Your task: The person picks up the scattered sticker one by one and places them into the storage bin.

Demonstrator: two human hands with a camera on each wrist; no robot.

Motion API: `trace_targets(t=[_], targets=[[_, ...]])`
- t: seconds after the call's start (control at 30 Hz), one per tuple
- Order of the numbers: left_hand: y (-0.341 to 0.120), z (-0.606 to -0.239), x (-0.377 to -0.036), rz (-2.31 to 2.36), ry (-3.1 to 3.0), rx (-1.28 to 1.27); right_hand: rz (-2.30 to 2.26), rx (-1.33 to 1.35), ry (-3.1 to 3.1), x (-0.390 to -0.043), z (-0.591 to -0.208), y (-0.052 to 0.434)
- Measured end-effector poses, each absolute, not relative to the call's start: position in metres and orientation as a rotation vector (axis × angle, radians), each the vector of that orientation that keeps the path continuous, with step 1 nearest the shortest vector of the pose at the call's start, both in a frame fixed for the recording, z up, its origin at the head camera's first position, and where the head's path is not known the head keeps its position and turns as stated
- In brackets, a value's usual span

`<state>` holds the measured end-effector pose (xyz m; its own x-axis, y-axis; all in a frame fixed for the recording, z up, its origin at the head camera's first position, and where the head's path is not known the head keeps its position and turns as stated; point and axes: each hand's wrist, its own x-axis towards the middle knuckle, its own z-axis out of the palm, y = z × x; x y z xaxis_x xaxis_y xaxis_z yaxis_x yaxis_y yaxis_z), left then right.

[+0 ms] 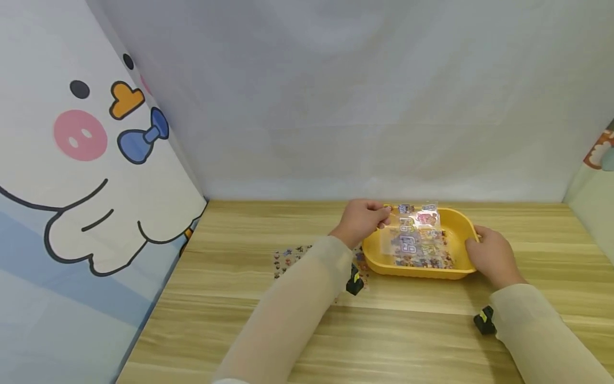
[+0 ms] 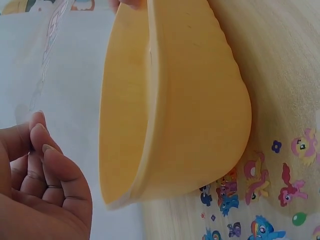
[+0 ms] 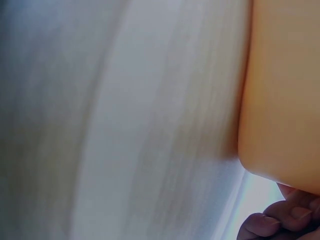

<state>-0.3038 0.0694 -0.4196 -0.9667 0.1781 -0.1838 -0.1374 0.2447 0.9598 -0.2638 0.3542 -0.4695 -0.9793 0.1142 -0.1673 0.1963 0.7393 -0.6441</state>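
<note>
My left hand pinches the left edge of a clear sticker sheet printed with purple letters and small figures. The sheet is raised over a yellow plastic basin; in the left wrist view it shows nearly edge-on above the fingertips. Through and beside it, more small colourful stickers appear on the basin floor. At the basin's right end, my right hand grips the rim, thumb on the inner side. Curled fingers show under the basin's wall in the right wrist view.
Another clear sheet of pony stickers lies flat on the wooden table, left of the basin and partly under it, with my left forearm across it. A white cloth backdrop rises behind, and a cartoon-printed panel stands at left.
</note>
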Motion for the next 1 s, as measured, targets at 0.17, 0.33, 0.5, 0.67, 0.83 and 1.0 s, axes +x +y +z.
trace_targets(t=[0.17, 0.33, 0.5, 0.67, 0.83, 1.0], targets=[[0.074, -0.421, -0.303, 1.799, 2.272, 0.046, -1.065, 0.255, 2.833, -0.261, -0.47, 0.356], [0.079, -0.425, -0.302, 1.758, 2.347, 0.013, -1.069, 0.236, 2.836, -0.26, -0.471, 0.356], [0.083, -0.427, -0.301, 1.716, 2.391, -0.004, -1.065, 0.226, 2.84, -0.261, -0.472, 0.356], [0.083, -0.429, -0.306, 1.678, 2.426, -0.013, -1.069, 0.236, 2.839, -0.262, -0.472, 0.355], [0.082, -0.433, -0.311, 1.609, 2.464, -0.007, -1.074, 0.236, 2.836, -0.261, -0.471, 0.354], [0.084, -0.433, -0.31, 1.491, 2.525, 0.047, -1.077, 0.226, 2.844, -0.259, -0.47, 0.353]])
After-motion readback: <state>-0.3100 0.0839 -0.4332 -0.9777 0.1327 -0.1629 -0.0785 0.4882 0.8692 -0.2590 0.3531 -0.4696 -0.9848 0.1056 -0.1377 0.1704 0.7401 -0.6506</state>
